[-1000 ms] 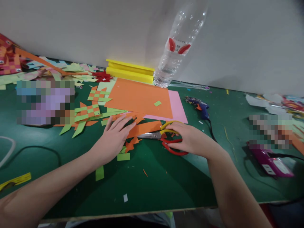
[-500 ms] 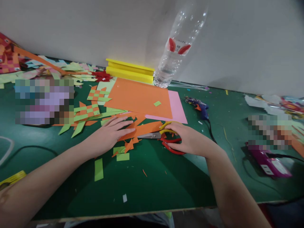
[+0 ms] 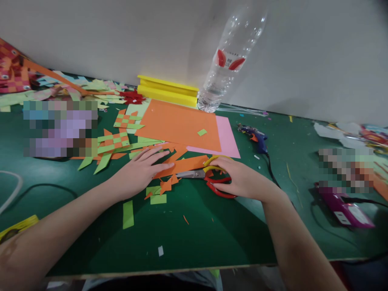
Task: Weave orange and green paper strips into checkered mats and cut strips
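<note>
My right hand (image 3: 245, 178) is closed around the red and yellow handles of a pair of scissors (image 3: 198, 174). The blades lie low over the table, pointing left along the near edge of an orange paper strip (image 3: 192, 162). Fingers spread, my left hand (image 3: 142, 171) rests on the left part of that strip, its fingertips close to the scissor tips. Small orange scraps (image 3: 166, 186) and light green paper pieces (image 3: 158, 199) lie just below the blades. Behind my hands an orange sheet (image 3: 182, 123) overlaps a pink sheet (image 3: 228, 137), with a green scrap (image 3: 202, 132) on top.
Woven orange and green paper fish (image 3: 113, 140) lie left of the sheets. A clear bottle (image 3: 222, 68) stands by the wall beside a yellow folded piece (image 3: 166, 93). On the right are a blue glue gun (image 3: 256, 137) with its cord and a purple power strip (image 3: 345, 208).
The whole view has shifted very slightly. Both hands, the scissors and the orange strip keep the same positions relative to each other.
</note>
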Action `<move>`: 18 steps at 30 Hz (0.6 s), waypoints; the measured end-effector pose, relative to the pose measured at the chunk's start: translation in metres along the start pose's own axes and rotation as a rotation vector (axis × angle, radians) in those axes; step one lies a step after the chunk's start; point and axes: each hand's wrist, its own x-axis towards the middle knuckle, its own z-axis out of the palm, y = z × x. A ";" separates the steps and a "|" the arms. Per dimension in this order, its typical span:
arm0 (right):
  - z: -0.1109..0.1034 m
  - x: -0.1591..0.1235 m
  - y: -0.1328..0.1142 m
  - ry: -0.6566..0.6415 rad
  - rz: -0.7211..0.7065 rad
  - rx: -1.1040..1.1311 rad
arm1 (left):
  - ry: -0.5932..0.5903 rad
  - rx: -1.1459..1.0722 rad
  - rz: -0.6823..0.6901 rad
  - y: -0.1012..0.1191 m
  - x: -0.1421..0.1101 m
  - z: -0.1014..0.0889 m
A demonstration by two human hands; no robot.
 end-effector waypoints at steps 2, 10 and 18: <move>0.002 0.001 -0.002 -0.007 -0.007 0.005 | 0.001 -0.002 -0.003 0.000 0.000 0.000; 0.001 0.000 -0.002 -0.019 -0.040 0.005 | 0.015 -0.029 -0.002 -0.001 0.000 0.002; 0.006 0.003 -0.005 -0.018 -0.030 -0.038 | -0.006 -0.037 -0.014 0.000 0.001 0.000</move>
